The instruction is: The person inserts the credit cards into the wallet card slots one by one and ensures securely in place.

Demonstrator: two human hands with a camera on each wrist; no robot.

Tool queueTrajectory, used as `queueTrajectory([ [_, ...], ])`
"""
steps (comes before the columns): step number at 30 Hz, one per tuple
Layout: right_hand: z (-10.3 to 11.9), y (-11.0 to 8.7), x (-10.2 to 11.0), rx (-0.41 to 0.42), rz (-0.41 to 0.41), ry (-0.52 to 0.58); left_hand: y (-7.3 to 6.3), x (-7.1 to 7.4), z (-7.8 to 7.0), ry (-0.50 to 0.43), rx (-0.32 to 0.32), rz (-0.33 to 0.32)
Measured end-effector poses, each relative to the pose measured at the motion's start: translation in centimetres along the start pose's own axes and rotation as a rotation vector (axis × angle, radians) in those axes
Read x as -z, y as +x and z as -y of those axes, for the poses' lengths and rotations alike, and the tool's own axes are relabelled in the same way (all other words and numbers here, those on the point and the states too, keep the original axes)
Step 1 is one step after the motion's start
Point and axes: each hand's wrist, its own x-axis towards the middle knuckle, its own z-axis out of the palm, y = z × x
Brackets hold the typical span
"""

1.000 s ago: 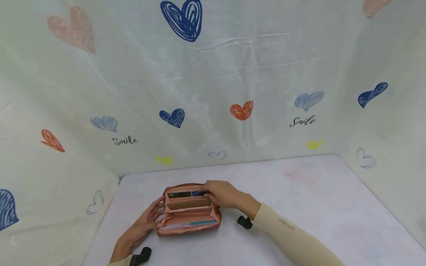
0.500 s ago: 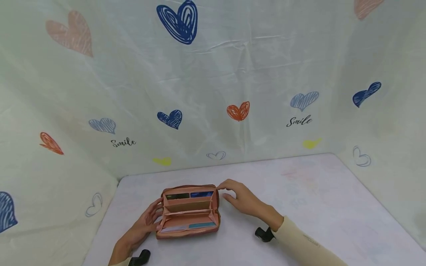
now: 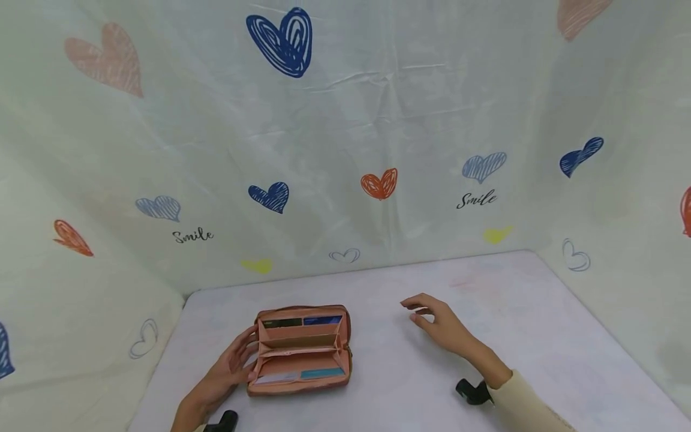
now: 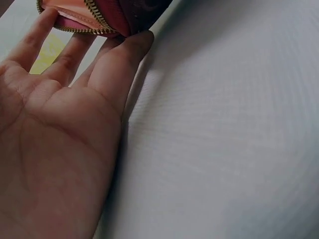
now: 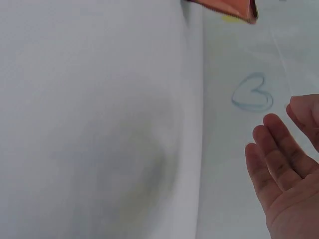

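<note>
A pink zip-around wallet [image 3: 305,351] lies unzipped and spread on the table, its pockets facing up. Dark and blue cards [image 3: 322,320] show in its far slots, with a light-blue card [image 3: 322,373] in the near ones. My left hand [image 3: 224,372] holds the wallet's left edge between thumb and fingers. In the left wrist view, its fingertips meet the wallet's brass zip [image 4: 99,22]. Well right of the wallet, my right hand [image 3: 442,324] hangs above the table with loosely bent fingers and nothing in them. The right wrist view shows this hand's palm side.
The pale table [image 3: 399,390] ends at a white backdrop [image 3: 345,144] printed with hearts and "Smile" lettering. More of this sheet hangs at both sides. Dark wrist cameras [image 3: 472,392] sit on both wrists.
My right hand has left the blue card at the wallet's far right slot and moved away to the right. The blue card now shows fully. My left hand keeps its place at the wallet.
</note>
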Motion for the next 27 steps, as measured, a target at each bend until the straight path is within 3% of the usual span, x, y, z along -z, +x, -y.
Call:
queueTrajectory([
  [7,-1.4,-1.9,2.2,0.001,-0.063,-0.027,0.9,0.2,0.4,0.001,-0.093,-0.006],
  [14,-2.9,-2.9,3.8,-0.033,-0.094,-0.057,2.2,1.2,0.4,0.044,-0.207,0.049],
  [19,-3.3,-3.4,4.8,-0.061,-0.110,-0.083,2.8,1.6,0.4,0.059,-0.234,0.052],
  [23,-3.8,-3.8,5.7,-0.070,-0.121,-0.106,2.8,1.6,0.4,0.029,-0.246,0.055],
  [27,-4.3,-4.3,6.6,-0.099,-0.128,-0.142,2.8,1.4,0.6,-0.013,-0.297,0.082],
])
